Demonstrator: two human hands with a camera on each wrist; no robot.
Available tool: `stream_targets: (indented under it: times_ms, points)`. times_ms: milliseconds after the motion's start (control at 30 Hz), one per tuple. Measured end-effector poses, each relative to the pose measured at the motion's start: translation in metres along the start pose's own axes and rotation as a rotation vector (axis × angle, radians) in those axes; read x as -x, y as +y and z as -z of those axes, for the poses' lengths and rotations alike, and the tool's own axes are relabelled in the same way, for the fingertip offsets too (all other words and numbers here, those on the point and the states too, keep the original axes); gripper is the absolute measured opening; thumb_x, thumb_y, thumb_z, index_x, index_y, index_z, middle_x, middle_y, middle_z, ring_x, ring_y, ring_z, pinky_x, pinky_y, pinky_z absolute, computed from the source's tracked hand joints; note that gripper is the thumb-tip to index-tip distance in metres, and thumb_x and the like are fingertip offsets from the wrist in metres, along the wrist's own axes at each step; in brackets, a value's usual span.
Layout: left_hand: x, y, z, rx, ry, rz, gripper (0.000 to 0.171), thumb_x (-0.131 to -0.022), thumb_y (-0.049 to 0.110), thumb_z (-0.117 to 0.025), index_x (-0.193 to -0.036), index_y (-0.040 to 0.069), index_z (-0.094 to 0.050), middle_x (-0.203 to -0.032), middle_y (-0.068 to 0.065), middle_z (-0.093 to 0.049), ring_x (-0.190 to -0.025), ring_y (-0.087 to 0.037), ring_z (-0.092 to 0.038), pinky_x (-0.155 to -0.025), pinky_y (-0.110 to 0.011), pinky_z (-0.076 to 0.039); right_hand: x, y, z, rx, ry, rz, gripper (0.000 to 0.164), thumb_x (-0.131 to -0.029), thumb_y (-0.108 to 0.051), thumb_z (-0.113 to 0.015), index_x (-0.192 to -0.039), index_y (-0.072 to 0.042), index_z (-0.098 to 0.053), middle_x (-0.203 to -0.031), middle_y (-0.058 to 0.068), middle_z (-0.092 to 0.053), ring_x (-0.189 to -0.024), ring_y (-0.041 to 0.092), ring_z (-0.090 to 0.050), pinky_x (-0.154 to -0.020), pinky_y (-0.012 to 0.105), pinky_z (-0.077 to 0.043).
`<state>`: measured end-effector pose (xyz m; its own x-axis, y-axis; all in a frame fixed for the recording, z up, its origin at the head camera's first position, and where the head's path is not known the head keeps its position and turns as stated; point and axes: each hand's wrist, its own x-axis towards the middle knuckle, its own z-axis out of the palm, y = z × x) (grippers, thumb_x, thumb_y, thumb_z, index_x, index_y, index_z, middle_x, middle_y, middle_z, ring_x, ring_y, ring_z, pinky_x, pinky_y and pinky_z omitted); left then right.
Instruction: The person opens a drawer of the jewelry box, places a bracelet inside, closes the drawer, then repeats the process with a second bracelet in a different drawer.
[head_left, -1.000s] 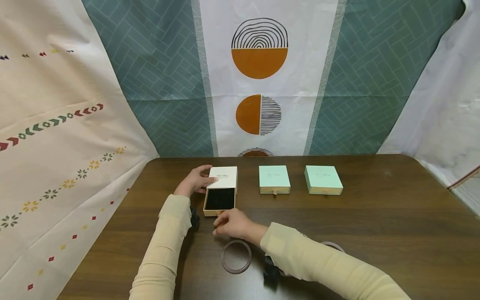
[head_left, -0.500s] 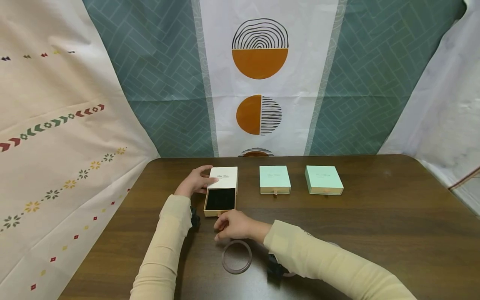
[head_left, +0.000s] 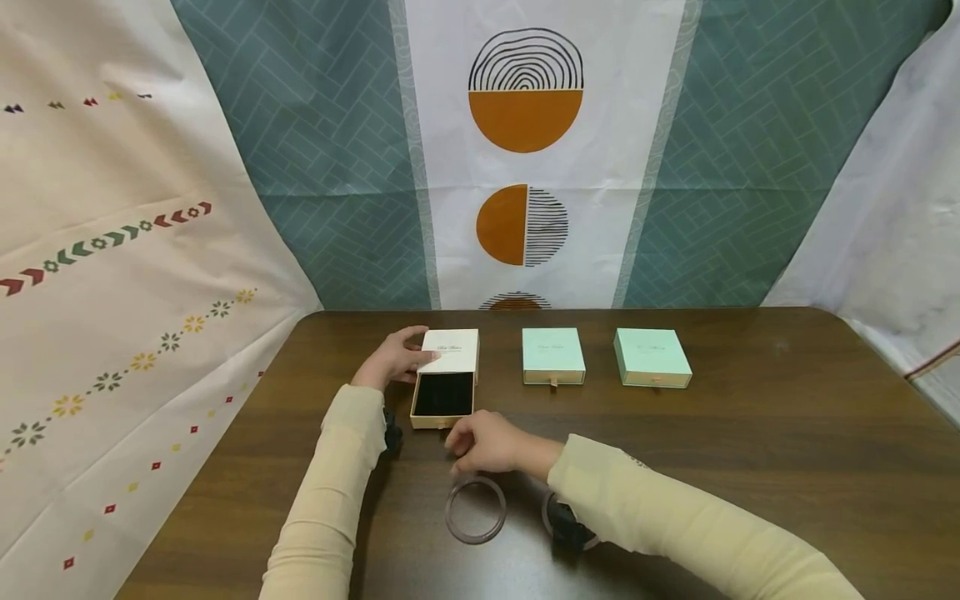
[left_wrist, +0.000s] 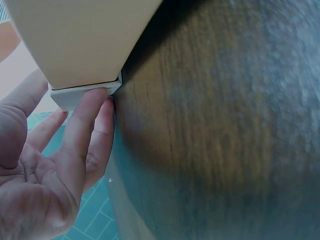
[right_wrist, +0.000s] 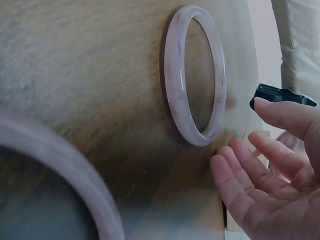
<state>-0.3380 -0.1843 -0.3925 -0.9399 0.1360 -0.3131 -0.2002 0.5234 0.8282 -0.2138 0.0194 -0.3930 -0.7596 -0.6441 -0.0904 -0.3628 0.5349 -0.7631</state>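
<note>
At the left of the table, my left hand grips a white box, thumb on its top and fingers against its side. The box's black-lined drawer is pulled out toward me. Just off the drawer's front right corner hovers my right hand, fingers loosely bent and holding nothing. A pale mauve bangle lies flat on the table just below the right fingertips. Another bangle is partly covered by the right wrist and its black camera.
Two mint-green boxes stand farther back: a middle box and a right box, both shut with small pull tabs. The brown wooden table ends at a patterned cloth backdrop.
My right hand has drawn slightly right, away from the drawer front. Its forearm now hides a bangle glimpsed beyond it earlier. My left hand stays on the white box.
</note>
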Motion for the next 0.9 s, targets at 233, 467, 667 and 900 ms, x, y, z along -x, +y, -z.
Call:
stream_targets:
  times_ms: [233, 467, 667, 900]
  points:
    - [0.000, 0.001, -0.001, -0.003, -0.001, -0.010, 0.071, -0.093, 0.019, -0.064, -0.152, 0.017, -0.025, -0.142, -0.025, -0.037, -0.119, -0.040, -0.051, -0.094, -0.051, -0.050, 0.008, 0.003, 0.008, 0.003, 0.024, -0.044, 0.023, -0.072, -0.004, -0.078, -0.093, 0.000, -0.069, -0.082, 0.006, -0.068, -0.076, 0.007, -0.058, -0.066, 0.018, -0.048]
    - [0.000, 0.002, -0.001, 0.009, -0.002, 0.002, 0.071, -0.093, 0.019, -0.064, -0.152, 0.017, -0.025, -0.143, -0.025, -0.036, -0.115, -0.037, -0.052, -0.094, -0.050, -0.050, 0.018, 0.001, 0.013, -0.032, 0.036, -0.101, 0.022, -0.072, -0.003, -0.077, -0.092, 0.001, -0.069, -0.076, 0.002, -0.065, -0.069, 0.005, -0.055, -0.058, 0.017, -0.046]
    - [0.000, 0.002, -0.001, 0.009, -0.004, 0.003, 0.071, -0.093, 0.019, -0.064, -0.152, 0.017, -0.024, -0.143, -0.025, -0.036, -0.111, -0.034, -0.054, -0.094, -0.050, -0.050, 0.027, -0.001, 0.014, -0.083, 0.033, -0.141, 0.020, -0.073, 0.001, -0.074, -0.092, 0.002, -0.068, -0.072, 0.000, -0.061, -0.052, 0.006, -0.050, -0.048, 0.018, -0.045]
    - [0.001, 0.001, 0.001, -0.002, -0.009, -0.004, 0.071, -0.093, 0.020, -0.063, -0.152, 0.017, -0.024, -0.143, -0.025, -0.036, -0.116, -0.038, -0.053, -0.093, -0.050, -0.051, 0.036, -0.003, 0.009, -0.100, 0.109, -0.154, 0.022, -0.071, 0.000, -0.077, -0.091, 0.004, -0.068, -0.069, 0.000, -0.060, -0.047, 0.006, -0.049, -0.046, 0.019, -0.048]
